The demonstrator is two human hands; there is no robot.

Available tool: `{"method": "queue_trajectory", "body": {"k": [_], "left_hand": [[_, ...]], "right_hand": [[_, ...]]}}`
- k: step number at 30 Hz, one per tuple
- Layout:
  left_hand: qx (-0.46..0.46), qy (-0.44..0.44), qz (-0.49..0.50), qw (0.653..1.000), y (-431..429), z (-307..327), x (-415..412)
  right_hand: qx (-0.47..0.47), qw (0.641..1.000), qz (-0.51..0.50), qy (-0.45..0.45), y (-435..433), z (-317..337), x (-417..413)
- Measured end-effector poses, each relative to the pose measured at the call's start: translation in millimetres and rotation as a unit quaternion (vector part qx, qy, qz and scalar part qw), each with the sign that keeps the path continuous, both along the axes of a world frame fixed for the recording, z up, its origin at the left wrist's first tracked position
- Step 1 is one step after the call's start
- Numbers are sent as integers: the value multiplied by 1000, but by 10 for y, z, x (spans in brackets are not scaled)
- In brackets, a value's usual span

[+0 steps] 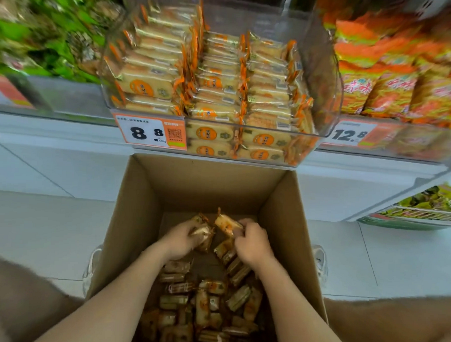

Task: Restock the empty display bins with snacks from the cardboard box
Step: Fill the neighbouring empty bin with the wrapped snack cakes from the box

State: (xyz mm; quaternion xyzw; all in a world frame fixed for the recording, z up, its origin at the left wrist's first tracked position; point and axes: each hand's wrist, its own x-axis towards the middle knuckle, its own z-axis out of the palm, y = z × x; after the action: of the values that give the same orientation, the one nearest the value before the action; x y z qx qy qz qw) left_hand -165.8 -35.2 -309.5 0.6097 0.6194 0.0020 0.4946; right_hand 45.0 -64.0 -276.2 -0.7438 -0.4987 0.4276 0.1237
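The left hand [182, 240] is curled round a small bunch of snack packets [203, 233] deep inside the cardboard box [218, 183], near its far wall. The right hand [253, 245], just beside it, is closed with pinching fingers on another packet [227, 224], which is tilted upward. More loose packets [205, 307] are scattered over the bottom of the box, nearer the person. The box is set on the pale tiled floor [36, 227], between two white shoes [92, 266]. Directly above the far edge of the box a clear display bin [323, 92] is seen, largely filled with rows of the same orange-marked snacks [215, 80]. A price tag [151, 132] reading 8.8 is fixed to its front. To the right of the bin, orange bags [394, 74] are stacked; to its left, blurred green packets [44, 28].
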Motion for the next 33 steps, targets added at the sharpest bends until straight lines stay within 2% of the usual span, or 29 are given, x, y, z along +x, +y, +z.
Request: {"method": "queue_trajectory", "body": {"k": [4,8,13,18,23,26,28,30,33], "left_hand": [[-31,-26,-33,999,15,524,-34],[0,-35,-67,997,39,1088,-143],[64,-82,-53,993,107,1892,-257],[35,-153,-32,987,77,2649,-317],[183,-101,-15,978,101,3298,-532],[294,-106,94,945,134,3452,-715],[370,-125,218,894,186,3425,-778],[402,-126,322,848,253,3377,-779],[425,-118,373,816,346,3363,-720]], "right_hand": [[42,999,21,5,16,415,41],[63,995,82,13,79,895,77],[93,980,177,6,158,1548,45],[170,956,240,-22,93,2128,-33],[323,927,190,5,48,2635,-211],[410,896,170,-21,160,2780,-317],[450,873,174,-71,320,2750,-396],[459,868,168,-86,469,2710,-527],[464,858,188,-117,631,2659,-777]]}}
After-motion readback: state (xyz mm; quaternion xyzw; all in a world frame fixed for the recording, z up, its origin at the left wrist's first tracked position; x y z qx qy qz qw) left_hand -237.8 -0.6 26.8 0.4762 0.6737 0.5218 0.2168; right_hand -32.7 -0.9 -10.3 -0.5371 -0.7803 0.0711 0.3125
